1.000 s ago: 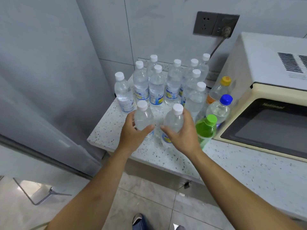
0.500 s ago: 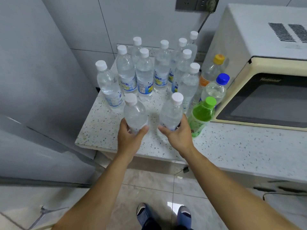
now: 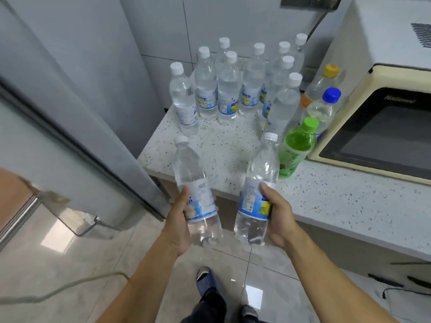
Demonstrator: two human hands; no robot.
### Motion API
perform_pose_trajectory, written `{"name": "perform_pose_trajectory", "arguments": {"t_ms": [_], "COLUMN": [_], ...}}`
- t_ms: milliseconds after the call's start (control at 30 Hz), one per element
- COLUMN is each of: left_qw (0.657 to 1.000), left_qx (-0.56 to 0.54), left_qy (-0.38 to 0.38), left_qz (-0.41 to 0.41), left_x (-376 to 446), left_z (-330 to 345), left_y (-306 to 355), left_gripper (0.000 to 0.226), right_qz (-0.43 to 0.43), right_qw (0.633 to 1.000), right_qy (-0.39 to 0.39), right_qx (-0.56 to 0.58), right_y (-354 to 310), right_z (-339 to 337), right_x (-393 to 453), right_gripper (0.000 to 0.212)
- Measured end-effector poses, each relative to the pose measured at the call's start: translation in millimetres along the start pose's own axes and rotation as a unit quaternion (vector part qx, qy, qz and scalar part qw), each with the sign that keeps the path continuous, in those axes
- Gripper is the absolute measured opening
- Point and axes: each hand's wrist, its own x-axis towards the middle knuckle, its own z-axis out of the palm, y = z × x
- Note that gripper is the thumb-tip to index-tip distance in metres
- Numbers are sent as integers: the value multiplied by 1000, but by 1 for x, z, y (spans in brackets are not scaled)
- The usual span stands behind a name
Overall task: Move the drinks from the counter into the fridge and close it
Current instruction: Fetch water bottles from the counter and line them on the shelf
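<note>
Carrying two water bottles clear of the counter [image 3: 326, 197], we are gripping one in each hand; our left hand [image 3: 178, 220] is wrapping the left bottle [image 3: 194, 183] around its label, and our right hand [image 3: 279, 217] is clasping the right bottle [image 3: 258, 183] the same way; both are tilting slightly, caps up. The remaining water bottles [image 3: 228, 89] and the green drink [image 3: 296, 145] are waiting by the microwave [image 3: 382, 127]. The fridge door [image 3: 70, 127] is standing open at our left; we are judging it wise to swing both loads together, keeping them upright and clear of the door shelf [image 3: 79, 220], squeezing the thin plastic only lightly.
</note>
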Motion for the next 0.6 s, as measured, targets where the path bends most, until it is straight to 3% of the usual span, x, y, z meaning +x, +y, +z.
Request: {"name": "perform_pose_trajectory", "arguments": {"t_ms": [67,167,267,400,600], "left_qw": [1000,997,993,988,961], "left_qx": [-23,-66,-111,-140,-211], "left_qy": [9,25,37,54,181], "left_qz": [-4,-20,-31,-30,-4], "left_x": [-20,-51,-81,-124,-179], "left_z": [-5,-8,-14,-31,-75], "left_y": [-16,-44,-70,-98,-121], "left_gripper": [71,62,60,77,65], "right_qz": [39,73,111,160,211], "right_qw": [999,996,991,977,952], "right_qy": [-10,-23,-50,-96,-153], "right_qx": [-6,-36,-62,-99,-160], "right_y": [11,30,51,80,123], "right_z": [-7,-14,-16,-7,30], "right_x": [-11,-28,-45,-63,-84], "right_gripper": [47,65,64,60,61]}}
